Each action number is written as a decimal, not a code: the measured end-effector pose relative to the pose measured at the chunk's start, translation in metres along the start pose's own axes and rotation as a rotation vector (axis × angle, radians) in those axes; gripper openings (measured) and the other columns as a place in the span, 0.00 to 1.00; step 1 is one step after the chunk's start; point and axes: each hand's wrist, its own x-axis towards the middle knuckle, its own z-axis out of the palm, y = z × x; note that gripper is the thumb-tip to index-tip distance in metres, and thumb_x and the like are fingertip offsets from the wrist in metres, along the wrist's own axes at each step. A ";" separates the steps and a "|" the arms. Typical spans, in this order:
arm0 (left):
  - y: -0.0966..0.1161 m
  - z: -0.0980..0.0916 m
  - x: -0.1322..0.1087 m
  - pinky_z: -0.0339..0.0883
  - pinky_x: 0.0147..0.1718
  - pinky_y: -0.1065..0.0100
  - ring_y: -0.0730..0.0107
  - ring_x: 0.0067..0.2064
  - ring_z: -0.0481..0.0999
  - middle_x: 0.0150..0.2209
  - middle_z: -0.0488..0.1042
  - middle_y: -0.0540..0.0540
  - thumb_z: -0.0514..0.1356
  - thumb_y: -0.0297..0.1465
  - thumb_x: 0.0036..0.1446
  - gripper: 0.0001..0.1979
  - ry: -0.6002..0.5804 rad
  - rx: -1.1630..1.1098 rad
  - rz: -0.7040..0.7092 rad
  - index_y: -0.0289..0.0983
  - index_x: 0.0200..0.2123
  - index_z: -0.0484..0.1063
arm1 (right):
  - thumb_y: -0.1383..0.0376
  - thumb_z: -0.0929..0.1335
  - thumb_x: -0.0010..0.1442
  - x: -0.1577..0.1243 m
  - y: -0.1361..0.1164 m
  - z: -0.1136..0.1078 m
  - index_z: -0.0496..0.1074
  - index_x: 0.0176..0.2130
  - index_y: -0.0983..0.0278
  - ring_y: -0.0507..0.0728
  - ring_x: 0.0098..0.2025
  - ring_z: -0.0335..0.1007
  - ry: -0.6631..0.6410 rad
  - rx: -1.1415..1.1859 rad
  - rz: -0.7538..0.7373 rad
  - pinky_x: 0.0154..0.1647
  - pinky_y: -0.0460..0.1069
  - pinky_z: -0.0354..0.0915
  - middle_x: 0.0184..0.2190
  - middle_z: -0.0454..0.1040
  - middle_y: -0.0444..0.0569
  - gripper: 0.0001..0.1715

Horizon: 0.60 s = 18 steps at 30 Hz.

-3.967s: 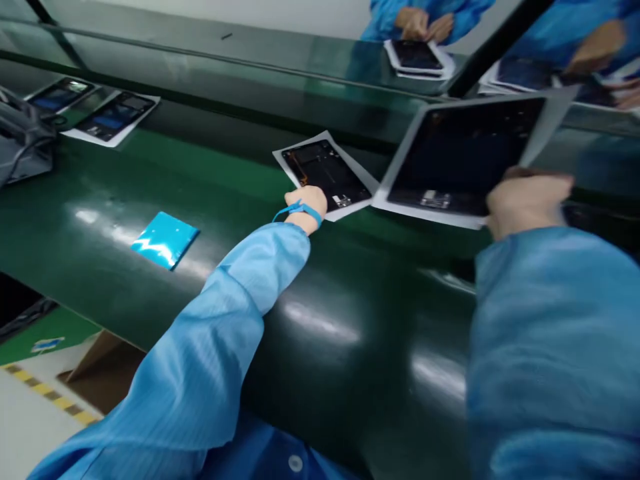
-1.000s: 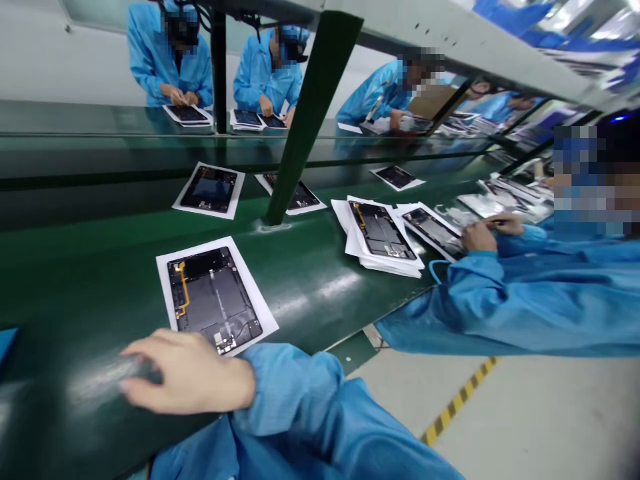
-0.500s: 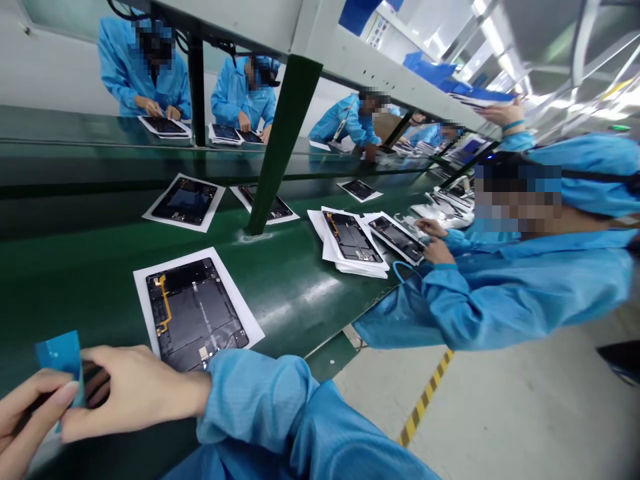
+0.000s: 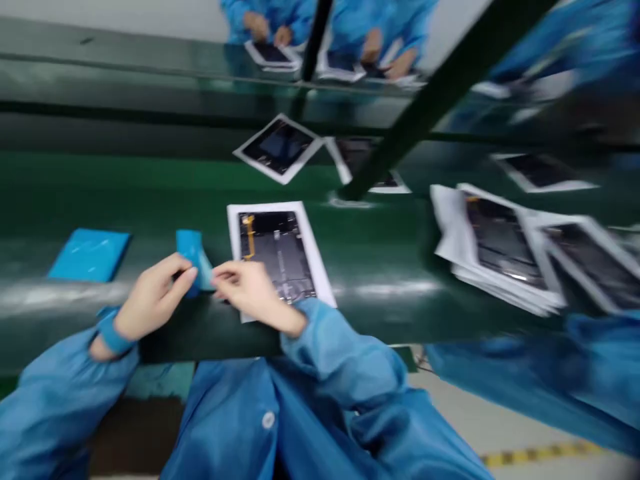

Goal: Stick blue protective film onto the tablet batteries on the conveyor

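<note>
A small blue sheet [image 4: 189, 245] with a pale backing is held between my two hands above the green bench. My left hand [image 4: 154, 293] pinches its left side, and a blue band circles that wrist. At the sheet's right edge my right hand [image 4: 245, 287] pinches the pale layer. Just beyond my right hand lies an open tablet-like device [image 4: 283, 257] with a yellow flex strip, resting on white paper [image 4: 316, 267]; my hand and wrist cover its lower left part. A flat blue packet [image 4: 91, 255] lies left of my left hand.
A green post [image 4: 400, 133] slants up from the bench [image 4: 380, 253]. More devices on white sheets lie behind it, and a stack [image 4: 505, 240] stands at the right. People in blue sit across the bench; a blue sleeve [image 4: 605, 353] shows at the right.
The view has swung left and down, so both my hands now appear nearer the centre and the blue packet has come into view. The blue sheet is still between my hands.
</note>
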 end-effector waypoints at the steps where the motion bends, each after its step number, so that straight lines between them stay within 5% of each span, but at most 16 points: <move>1: 0.002 -0.004 0.003 0.63 0.34 0.69 0.72 0.31 0.68 0.29 0.68 0.52 0.55 0.37 0.66 0.11 0.036 0.017 -0.006 0.38 0.32 0.68 | 0.64 0.69 0.58 -0.002 -0.001 -0.006 0.77 0.40 0.65 0.53 0.29 0.80 0.096 -0.053 0.031 0.33 0.46 0.75 0.30 0.80 0.47 0.10; 4: -0.006 -0.026 0.004 0.58 0.30 0.69 0.74 0.27 0.62 0.25 0.65 0.53 0.55 0.33 0.64 0.10 0.191 0.097 -0.077 0.38 0.30 0.67 | 0.66 0.69 0.55 0.000 0.002 -0.021 0.76 0.40 0.67 0.56 0.26 0.80 0.216 -0.185 0.123 0.30 0.47 0.74 0.26 0.79 0.46 0.11; 12: -0.020 -0.089 -0.036 0.53 0.27 0.71 0.79 0.27 0.59 0.24 0.62 0.55 0.57 0.31 0.61 0.08 0.632 0.316 -0.118 0.35 0.30 0.68 | 0.72 0.67 0.51 0.009 -0.004 -0.020 0.76 0.46 0.68 0.55 0.27 0.80 0.171 -0.340 0.215 0.38 0.48 0.77 0.22 0.78 0.43 0.21; 15: -0.025 -0.106 -0.050 0.56 0.31 0.71 0.79 0.29 0.60 0.26 0.62 0.55 0.58 0.35 0.62 0.10 0.736 0.395 -0.123 0.34 0.31 0.67 | 0.71 0.69 0.51 0.006 -0.013 -0.017 0.75 0.44 0.69 0.54 0.24 0.79 0.123 -0.191 0.252 0.32 0.47 0.75 0.23 0.77 0.44 0.18; 18: -0.028 -0.124 -0.066 0.63 0.43 0.68 0.76 0.36 0.64 0.32 0.65 0.52 0.57 0.37 0.64 0.12 0.768 0.424 -0.216 0.33 0.36 0.67 | 0.66 0.72 0.52 -0.017 -0.024 0.000 0.75 0.43 0.68 0.53 0.23 0.77 -0.077 0.082 0.281 0.25 0.46 0.73 0.24 0.77 0.44 0.17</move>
